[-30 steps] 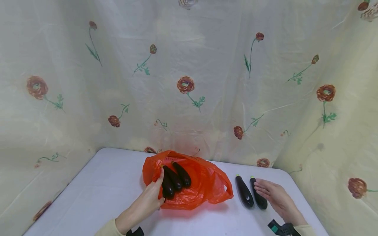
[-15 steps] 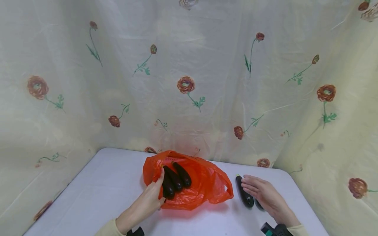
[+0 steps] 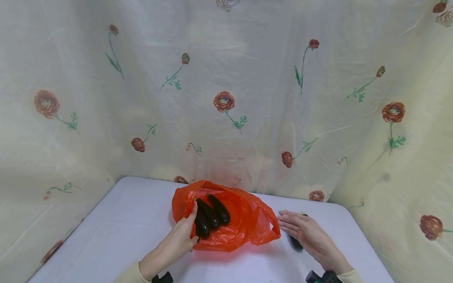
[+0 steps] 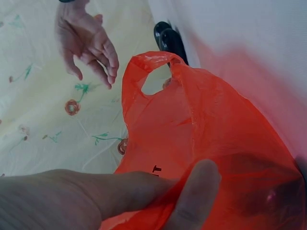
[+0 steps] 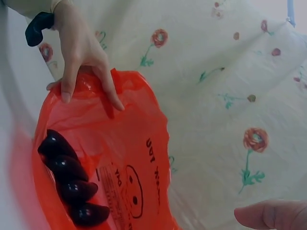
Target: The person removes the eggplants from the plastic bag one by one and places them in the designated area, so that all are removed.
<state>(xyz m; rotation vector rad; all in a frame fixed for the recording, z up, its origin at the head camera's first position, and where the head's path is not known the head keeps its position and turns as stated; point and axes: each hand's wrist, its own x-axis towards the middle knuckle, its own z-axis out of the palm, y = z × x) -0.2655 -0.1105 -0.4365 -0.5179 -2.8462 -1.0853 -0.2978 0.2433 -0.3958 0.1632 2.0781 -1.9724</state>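
Note:
My left hand (image 3: 180, 237) pinches the left edge of a red plastic bag (image 3: 247, 222); in the left wrist view, the bag's film is folded between thumb and finger. Several dark eggplants (image 5: 72, 187) lie side by side inside the bag. My right hand (image 3: 311, 237) is held with straight fingers at the bag's right side, holding nothing. Beneath it, one loose eggplant (image 3: 295, 243) lies on the table, largely covered from the head camera. Of a second one, only the stem end (image 3: 305, 214) shows; both loose eggplants (image 4: 171, 43) show beside the bag handle in the left wrist view.
The white table (image 3: 141, 212) has a rounded far edge. Behind it and along its sides hangs a pale curtain (image 3: 262, 70) printed with red flowers. A looped bag handle (image 4: 148, 60) sticks out toward the right hand's side.
My right hand has moved left, from beside the outer loose eggplant to over the inner one and up to the bag's right side. My left hand stays on the bag.

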